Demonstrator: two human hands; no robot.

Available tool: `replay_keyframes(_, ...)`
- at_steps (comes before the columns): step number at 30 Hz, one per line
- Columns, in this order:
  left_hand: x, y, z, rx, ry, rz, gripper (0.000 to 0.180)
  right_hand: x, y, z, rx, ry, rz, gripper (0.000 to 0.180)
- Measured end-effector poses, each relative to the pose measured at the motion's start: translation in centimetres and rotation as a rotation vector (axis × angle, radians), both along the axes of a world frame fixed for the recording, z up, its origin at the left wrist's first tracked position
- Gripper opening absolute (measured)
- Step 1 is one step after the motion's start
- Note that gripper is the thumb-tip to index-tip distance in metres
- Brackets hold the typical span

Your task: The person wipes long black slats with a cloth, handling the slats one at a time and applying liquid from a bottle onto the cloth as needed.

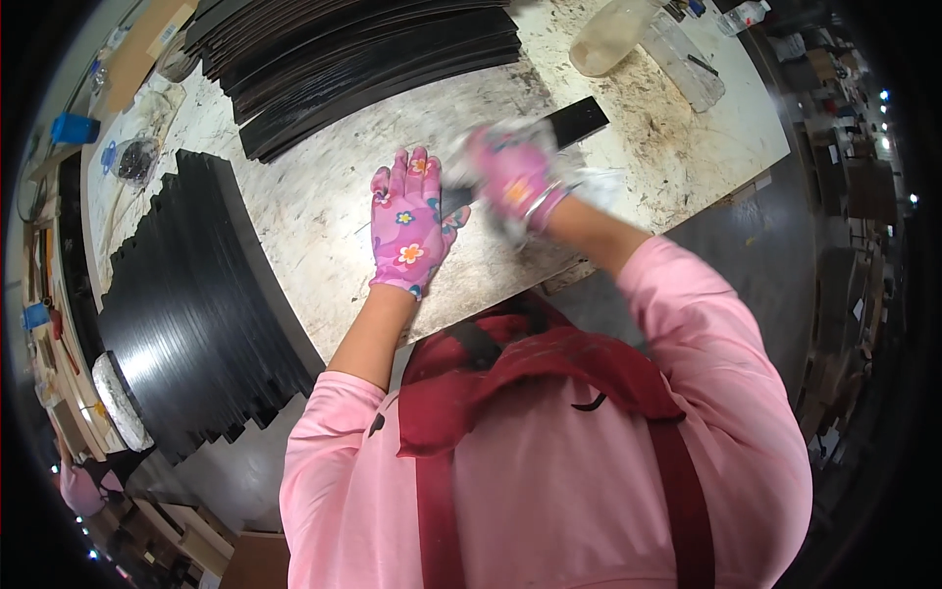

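Note:
A black strip (pixel 579 122) lies slantwise on the pale, stained worktable (pixel 343 162). My left hand (pixel 407 226), in a pink flowered glove, is spread flat at the strip's left end, its thumb reaching toward the strip. Over the strip's middle is my right hand (pixel 512 172), gloved alike and smeared by motion. It presses a whitish rag (pixel 546 131) against the strip; the rag is blurred and partly hidden under the hand.
Stacked black strips (pixel 373 79) cover the table's far side. Another pile of black strips (pixel 196 304) stands at the left. A cloudy plastic jug (pixel 608 39) and a clear tub (pixel 687 69) sit far right. A blue container (pixel 75 128) is at far left.

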State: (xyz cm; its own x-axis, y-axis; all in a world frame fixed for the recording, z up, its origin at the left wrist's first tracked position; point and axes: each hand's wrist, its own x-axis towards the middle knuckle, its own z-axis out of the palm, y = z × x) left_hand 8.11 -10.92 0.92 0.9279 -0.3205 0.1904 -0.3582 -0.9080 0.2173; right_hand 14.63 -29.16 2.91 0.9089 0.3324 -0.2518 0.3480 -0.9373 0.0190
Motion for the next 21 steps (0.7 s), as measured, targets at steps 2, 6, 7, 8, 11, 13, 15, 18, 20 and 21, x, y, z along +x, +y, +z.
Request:
replay_keyframes(2, 0.0, 0.6, 0.2, 0.009, 0.007, -0.004, 0.067, -1.4, 2.6, 3.3, 0.197, 0.234, 0.112, 0.052)
replay_keyframes(6, 0.1, -0.1, 0.3, -0.032, -0.017, -0.023, 0.066, 3.8, -8.6, 0.0, 0.23, -0.22, -0.259, 0.021)
replay_keyframes(7, 0.1, -0.1, 0.3, -0.024, -0.004, -0.016, 0.066, 4.1, -7.5, 1.5, 0.446, 0.071, -0.543, 0.023)
replay_keyframes(8, 0.1, -0.2, 0.4, -0.019, 0.007, -0.008, 0.066, 3.8, -6.4, 1.6, 0.328, 0.075, -0.469, 0.025)
replay_keyframes(11, -0.1, 0.2, 0.2, -0.006, 0.029, 0.002, 0.068, -1.5, 1.3, 0.8, 0.203, 0.013, 0.094, 0.043)
replay_keyframes(13, 0.1, 0.1, 0.2, 0.015, 0.035, 0.003, 0.069, -1.6, 1.2, 1.4, 0.22, 0.204, 0.043, 0.046)
replay_keyframes(15, 0.1, 0.1, 0.2, 0.018, 0.033, -0.008, 0.069, 1.1, -3.1, 1.1, 0.151, 0.295, -0.24, 0.036)
replay_keyframes(18, 0.1, -0.2, 0.4, 0.018, 0.018, -0.016, 0.069, 3.2, -10.3, 1.7, 0.297, -0.3, -0.237, 0.028)
replay_keyframes(20, 0.2, -0.5, 0.2, 0.034, 0.031, -0.017, 0.069, 2.6, -8.1, 1.4, 0.277, 0.025, -0.354, 0.034)
replay_keyframes(21, 0.3, -0.9, 0.4, 0.034, 0.039, -0.02, 0.069, 1.0, -6.4, -2.8, -0.007, -0.267, -0.172, 0.039)
